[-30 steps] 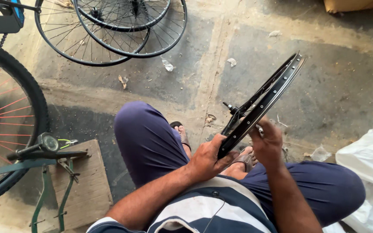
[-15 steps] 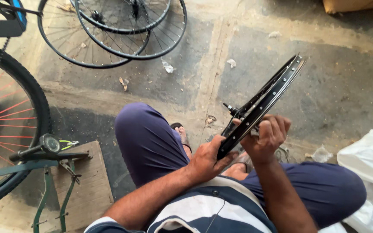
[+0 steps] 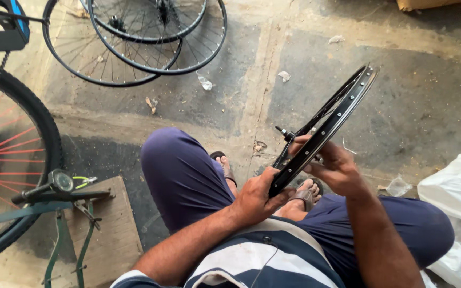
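Gripping the near edge of a black wheel rim (image 3: 324,130), the left hand (image 3: 257,197) clamps it while the right hand (image 3: 334,165) pinches its spokes above the concrete floor (image 3: 417,106).

One head-worn camera looks steeply down, close over the lap. It faces the concrete floor (image 3: 412,106) beyond the knees
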Demonstrator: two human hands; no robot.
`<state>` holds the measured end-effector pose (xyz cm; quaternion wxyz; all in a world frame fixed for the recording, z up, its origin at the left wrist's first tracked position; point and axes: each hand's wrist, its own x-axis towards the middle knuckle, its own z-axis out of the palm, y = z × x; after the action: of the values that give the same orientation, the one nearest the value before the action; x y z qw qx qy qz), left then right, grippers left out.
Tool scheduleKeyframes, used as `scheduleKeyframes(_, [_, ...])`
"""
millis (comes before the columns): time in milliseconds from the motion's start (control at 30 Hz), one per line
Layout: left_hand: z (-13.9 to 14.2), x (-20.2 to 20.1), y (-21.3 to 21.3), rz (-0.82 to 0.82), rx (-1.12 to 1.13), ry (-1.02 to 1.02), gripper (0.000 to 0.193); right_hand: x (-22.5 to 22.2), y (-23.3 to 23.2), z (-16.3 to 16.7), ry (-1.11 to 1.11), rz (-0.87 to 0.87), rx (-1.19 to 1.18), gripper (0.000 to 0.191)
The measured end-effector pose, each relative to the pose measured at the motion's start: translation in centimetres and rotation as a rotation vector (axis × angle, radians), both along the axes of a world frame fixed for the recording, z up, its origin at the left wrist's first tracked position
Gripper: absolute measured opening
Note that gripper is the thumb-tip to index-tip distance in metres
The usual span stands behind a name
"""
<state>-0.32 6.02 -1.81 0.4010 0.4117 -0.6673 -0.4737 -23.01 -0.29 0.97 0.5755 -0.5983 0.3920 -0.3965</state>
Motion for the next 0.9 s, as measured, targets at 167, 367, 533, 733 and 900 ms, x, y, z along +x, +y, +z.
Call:
scheduleKeyframes(167, [0.1, -0.2, 0.1, 0.023, -0.044, -0.040, 0.036, 3.2, 0.4, -0.6, 0.787, -0.633, -0.839, 0.050])
scheduleKeyframes(367, [0.1, 0.1, -0.1, -0.001, -0.030, -0.004, 0.039, 2.7, 1.8, -4.2, 0.442, -0.514, -0.600, 0.021])
scheduleKeyframes(533, [-0.1, 0.2, 0.0, -0.016, 0.025, -0.016, 0.039, 0.2, 1.5, -3.9, -0.148, -0.227, 0.107, 0.028])
scheduleKeyframes(733, [-0.6, 0.0, 0.1, 0.004, 0.003, -0.020, 0.039, 0.8, -0.4, -0.3, -0.006, -0.031, -0.042, 0.032])
scheduleKeyframes(900, [0.3, 0.1, -0.1, 0.041, 0.031, -0.110, 0.042, 2.9, 0.7, -1.3, 0.420, -0.433, -0.538, 0.032])
